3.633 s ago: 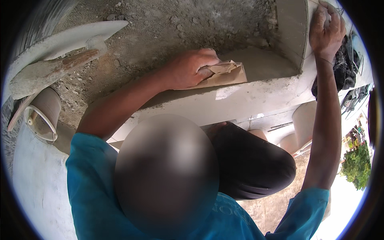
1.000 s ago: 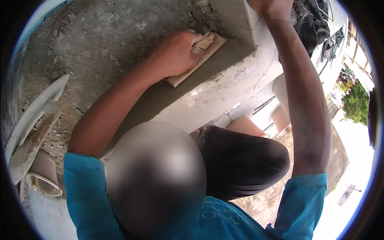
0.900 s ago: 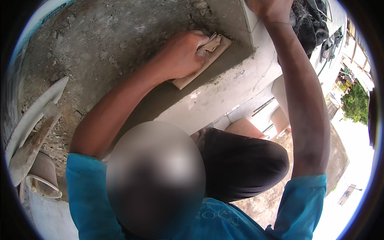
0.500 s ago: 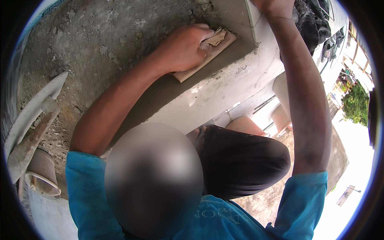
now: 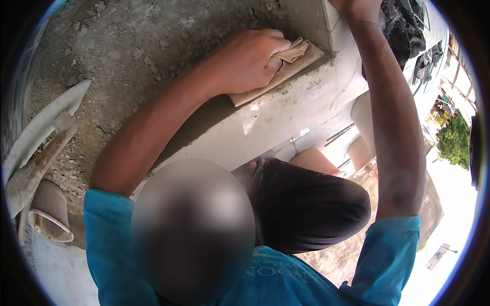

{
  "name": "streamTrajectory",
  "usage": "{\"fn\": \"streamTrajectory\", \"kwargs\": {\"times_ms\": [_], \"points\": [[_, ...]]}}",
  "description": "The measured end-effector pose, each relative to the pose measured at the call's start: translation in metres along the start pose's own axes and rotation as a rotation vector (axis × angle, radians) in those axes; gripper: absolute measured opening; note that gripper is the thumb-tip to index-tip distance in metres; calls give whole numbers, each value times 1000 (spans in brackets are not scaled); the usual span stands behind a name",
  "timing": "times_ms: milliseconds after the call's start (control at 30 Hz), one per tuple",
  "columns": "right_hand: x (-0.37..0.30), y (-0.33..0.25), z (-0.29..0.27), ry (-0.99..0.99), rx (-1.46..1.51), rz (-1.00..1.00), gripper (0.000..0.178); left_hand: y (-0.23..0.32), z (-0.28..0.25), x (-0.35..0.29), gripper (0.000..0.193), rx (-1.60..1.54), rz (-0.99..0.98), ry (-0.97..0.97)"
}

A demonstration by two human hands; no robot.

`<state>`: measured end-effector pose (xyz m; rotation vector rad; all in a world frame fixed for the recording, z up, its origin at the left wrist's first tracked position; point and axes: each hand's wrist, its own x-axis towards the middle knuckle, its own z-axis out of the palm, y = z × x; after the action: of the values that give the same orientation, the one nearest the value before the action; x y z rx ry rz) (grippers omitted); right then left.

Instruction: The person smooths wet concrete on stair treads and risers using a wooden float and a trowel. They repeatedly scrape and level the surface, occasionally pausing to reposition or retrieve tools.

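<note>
My left hand (image 5: 252, 58) is closed around the grip of a flat, tan plastering float (image 5: 300, 65), which looks wooden. A crumpled, cloth- or paper-like piece sticks out at the grip beside my fingers. Beneath the float runs a smooth strip of wet grey mortar (image 5: 204, 121) along the top of a pale ledge (image 5: 265, 120). The float's far end lies close to the corner where the ledge meets an upright block (image 5: 306, 18). My right hand (image 5: 360, 9) is at the top edge of the view, against the block's top; its fingers are cut off there.
Rough, crumbly soil or concrete (image 5: 127, 66) spreads left of the ledge. A digging tool with a long grey blade (image 5: 46, 125) and a bucket (image 5: 52, 204) are at the far left. Dark cloth (image 5: 398, 38) hangs beside my right forearm. My bent knee (image 5: 316, 209) is below the ledge.
My left hand has slid the float a little to the right along the mortar, toward the corner. My right hand stays against the block; the view has shifted slightly.
</note>
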<state>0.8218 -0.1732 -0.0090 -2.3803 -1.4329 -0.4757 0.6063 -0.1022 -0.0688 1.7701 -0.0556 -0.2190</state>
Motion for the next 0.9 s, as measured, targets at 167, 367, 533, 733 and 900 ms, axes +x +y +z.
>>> {"fn": "streamTrajectory", "kwargs": {"times_ms": [167,367,533,733,900], "points": [[-3,1,2,5,-9,-1,15,-23,7,-19,24,50,-163,33],[-4,1,19,5,41,9,16,-22,3,-4,25,-79,-120,20],[1,11,-5,-17,-35,-16,15,-1,-3,1,28,-91,26,-43],[-5,0,13,55,5,-58,14,-12,-1,2,31,24,-283,-55],[-2,9,12,60,11,-98,14,-20,14,5,28,-7,-41,102]]}}
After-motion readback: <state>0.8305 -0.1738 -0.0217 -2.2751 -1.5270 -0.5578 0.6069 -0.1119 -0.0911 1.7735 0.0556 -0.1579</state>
